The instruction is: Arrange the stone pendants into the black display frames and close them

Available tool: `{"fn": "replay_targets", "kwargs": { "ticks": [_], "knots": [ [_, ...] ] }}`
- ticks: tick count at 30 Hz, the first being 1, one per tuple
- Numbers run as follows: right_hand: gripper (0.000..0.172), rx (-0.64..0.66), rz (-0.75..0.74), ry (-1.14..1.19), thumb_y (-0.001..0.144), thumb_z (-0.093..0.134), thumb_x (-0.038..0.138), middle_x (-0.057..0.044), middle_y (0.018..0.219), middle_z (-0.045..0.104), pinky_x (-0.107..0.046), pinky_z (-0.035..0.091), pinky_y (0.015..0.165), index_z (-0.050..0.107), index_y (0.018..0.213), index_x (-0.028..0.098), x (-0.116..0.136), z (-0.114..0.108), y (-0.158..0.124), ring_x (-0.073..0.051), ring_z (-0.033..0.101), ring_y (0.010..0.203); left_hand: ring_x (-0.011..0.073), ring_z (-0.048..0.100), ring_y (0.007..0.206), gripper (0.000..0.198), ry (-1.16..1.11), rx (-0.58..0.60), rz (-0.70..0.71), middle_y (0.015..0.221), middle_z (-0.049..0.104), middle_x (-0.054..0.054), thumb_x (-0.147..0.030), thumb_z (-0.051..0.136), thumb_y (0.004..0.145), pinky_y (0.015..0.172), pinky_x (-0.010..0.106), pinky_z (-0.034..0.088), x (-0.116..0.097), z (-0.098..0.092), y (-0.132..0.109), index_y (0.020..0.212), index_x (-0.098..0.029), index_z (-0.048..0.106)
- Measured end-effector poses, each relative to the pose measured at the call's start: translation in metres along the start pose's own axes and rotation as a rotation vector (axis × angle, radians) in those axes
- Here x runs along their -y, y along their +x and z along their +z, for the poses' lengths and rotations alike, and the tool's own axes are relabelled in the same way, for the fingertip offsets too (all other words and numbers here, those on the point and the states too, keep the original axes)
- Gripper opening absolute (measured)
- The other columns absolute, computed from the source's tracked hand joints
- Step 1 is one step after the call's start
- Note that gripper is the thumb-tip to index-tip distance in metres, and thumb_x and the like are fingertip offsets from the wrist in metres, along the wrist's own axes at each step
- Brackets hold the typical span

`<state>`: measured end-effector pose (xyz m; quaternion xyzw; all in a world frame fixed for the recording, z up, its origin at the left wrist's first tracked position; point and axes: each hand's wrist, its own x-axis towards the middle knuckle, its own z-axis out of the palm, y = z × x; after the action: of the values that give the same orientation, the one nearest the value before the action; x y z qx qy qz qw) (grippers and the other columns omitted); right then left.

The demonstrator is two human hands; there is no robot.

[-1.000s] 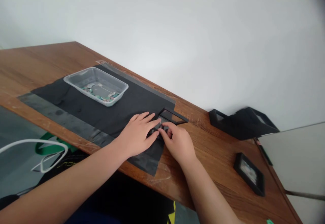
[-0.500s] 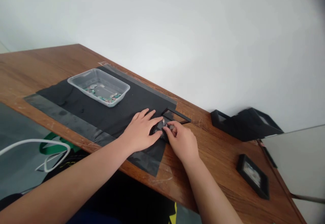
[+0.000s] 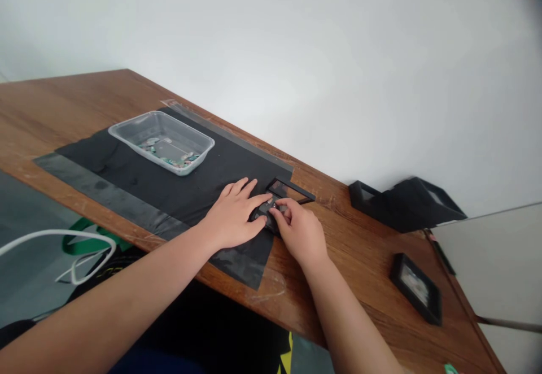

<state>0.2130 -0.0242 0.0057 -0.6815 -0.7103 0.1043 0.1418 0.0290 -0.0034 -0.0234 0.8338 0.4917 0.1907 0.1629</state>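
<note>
A small black case [image 3: 263, 211] lies on the right end of the black mat, its windowed lid [image 3: 292, 190] raised at the back. My left hand [image 3: 232, 216] rests flat on the mat with fingers spread, thumb and forefinger touching the case's left side. Over the right part of the case, my right hand [image 3: 301, 230] has thumb and forefinger pinched together. Whatever is between those fingertips is too small to make out. Both hands partly cover the inside of the case.
Farther left, a clear plastic tub [image 3: 203, 158] holds several small green and pale pieces. A black mat [image 3: 101, 151] is taped to the wooden table [image 3: 351, 249]. Black boxes [image 3: 406, 204] stand by the wall, and a black-framed box [image 3: 415, 289] lies at right. A white cable [image 3: 55, 231] hangs at left.
The whole view has shifted slightly. Both hands stay at the case in nearly the same pose, with the right fingertips still pinched over it.
</note>
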Motion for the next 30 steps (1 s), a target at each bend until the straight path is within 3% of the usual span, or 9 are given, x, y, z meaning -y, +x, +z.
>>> {"fn": "replay_targets", "kwargs": {
  "ticks": [18,23,30],
  "knots": [
    [0.017,-0.013,0.036,-0.003,0.096,0.062,0.04,0.004,0.067,0.067,-0.025,0.028,0.055,0.07,0.105,0.029,0.0013,0.0015,0.0013,-0.016,0.06,0.061,0.0381,0.029,0.152,0.045,-0.058,-0.027,0.013,0.164,0.035,0.013,-0.041,0.053,0.099,0.118,0.06,0.032,-0.0003,-0.0027,-0.007,0.14,-0.029,0.063],
    [0.018,-0.009,0.037,-0.002,0.096,0.061,0.04,0.004,0.066,0.066,-0.025,0.028,0.055,0.071,0.106,0.029,0.0026,0.0016,0.0014,-0.015,0.059,0.06,0.0354,0.035,0.15,0.038,-0.076,-0.03,0.038,0.16,0.044,0.012,-0.033,0.052,0.098,0.118,0.058,0.035,-0.0021,-0.0064,-0.0067,0.129,-0.029,0.072],
    [0.019,-0.008,0.036,0.0,0.095,0.062,0.04,0.005,0.066,0.065,-0.025,0.029,0.056,0.071,0.108,0.029,0.0012,0.0019,0.001,-0.015,0.059,0.06,0.035,0.04,0.147,0.038,-0.089,-0.055,0.051,0.156,0.049,0.01,-0.033,0.053,0.097,0.118,0.057,0.036,-0.0008,-0.0045,-0.0075,0.129,-0.027,0.072]
  ]
}}
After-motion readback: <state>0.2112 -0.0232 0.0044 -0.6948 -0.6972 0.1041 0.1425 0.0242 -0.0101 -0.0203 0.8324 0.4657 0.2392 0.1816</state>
